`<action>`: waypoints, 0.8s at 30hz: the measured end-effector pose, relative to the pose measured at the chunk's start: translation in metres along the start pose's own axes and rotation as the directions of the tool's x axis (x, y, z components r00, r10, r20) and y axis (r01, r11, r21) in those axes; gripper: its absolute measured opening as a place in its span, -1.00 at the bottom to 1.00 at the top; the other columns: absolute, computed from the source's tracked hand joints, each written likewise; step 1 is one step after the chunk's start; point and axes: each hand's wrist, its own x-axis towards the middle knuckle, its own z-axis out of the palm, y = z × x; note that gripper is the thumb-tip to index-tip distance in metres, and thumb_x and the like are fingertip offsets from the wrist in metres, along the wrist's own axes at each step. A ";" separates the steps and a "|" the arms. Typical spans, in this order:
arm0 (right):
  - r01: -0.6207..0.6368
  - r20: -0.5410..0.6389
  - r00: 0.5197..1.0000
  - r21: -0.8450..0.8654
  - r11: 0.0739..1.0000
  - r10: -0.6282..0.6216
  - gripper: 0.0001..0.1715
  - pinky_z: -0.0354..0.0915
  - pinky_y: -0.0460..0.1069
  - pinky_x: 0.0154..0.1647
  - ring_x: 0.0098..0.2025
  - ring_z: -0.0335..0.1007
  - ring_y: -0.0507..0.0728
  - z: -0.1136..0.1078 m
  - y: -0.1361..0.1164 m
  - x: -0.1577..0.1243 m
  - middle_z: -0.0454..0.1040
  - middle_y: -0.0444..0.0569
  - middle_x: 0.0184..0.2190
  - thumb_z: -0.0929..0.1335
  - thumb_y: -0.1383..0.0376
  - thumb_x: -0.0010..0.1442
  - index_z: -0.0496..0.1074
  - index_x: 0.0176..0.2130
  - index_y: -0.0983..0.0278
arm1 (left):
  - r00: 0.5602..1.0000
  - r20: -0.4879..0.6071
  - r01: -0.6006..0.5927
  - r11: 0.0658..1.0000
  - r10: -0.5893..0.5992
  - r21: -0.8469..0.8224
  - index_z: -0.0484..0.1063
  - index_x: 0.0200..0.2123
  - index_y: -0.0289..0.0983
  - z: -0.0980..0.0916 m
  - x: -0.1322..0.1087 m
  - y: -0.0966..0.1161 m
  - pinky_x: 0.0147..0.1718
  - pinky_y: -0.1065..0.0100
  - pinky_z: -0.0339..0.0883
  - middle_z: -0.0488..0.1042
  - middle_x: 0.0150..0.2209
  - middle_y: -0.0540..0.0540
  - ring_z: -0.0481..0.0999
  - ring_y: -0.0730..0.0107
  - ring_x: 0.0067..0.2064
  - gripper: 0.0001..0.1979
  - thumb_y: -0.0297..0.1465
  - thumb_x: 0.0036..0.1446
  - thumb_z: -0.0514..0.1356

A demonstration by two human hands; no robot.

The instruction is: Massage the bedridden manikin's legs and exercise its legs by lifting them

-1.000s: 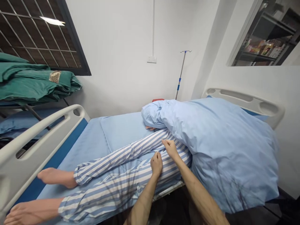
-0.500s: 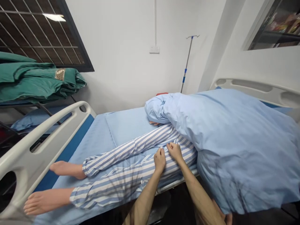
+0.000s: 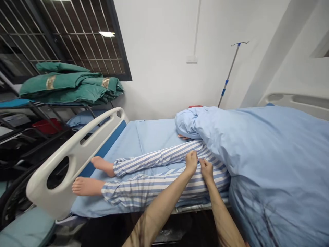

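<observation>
While both forearms are being stretched out over the bed, the left hand (image 3: 191,162) is being held as a fist over the upper legs of a pair of striped trousers (image 3: 144,192), and the right hand (image 3: 206,169) is being held as another fist just beside it, nearer the quilt (image 3: 277,144). The fingers of each hand are being curled tightly inward, but whether any cloth is being pinched within them cannot be told. The striped trousers are being worn by a figure laid along the pale blue sheet (image 3: 159,128), its legs being spread slightly and its bare feet (image 3: 88,187) being pointed towards the footboard (image 3: 77,151). The figure's upper body is being covered by the quilt, which is being draped down over the near side of the bed, and from under its far edge part of the figure's hand (image 3: 183,137) is being shown. The headboard (image 3: 289,99) is being partly hidden behind the quilt. Near the back wall an IV stand (image 3: 232,67) is being seen, while on the left a green folded bundle (image 3: 77,87) is being supported below a barred window (image 3: 89,37)
</observation>
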 end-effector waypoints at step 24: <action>0.129 0.137 0.984 -0.074 0.989 -0.118 -0.38 -0.03 -0.04 -0.50 -0.55 -0.10 -0.02 -0.036 -0.072 0.020 -0.03 -0.25 -0.68 0.29 -0.12 0.16 -0.03 -0.63 0.16 | 0.997 0.081 -0.047 0.755 -0.008 0.654 0.58 -0.25 -0.26 0.020 -0.033 -0.046 -0.33 0.26 -0.03 0.61 -0.30 -0.26 0.51 0.23 -0.28 -0.67 -0.36 0.39 0.01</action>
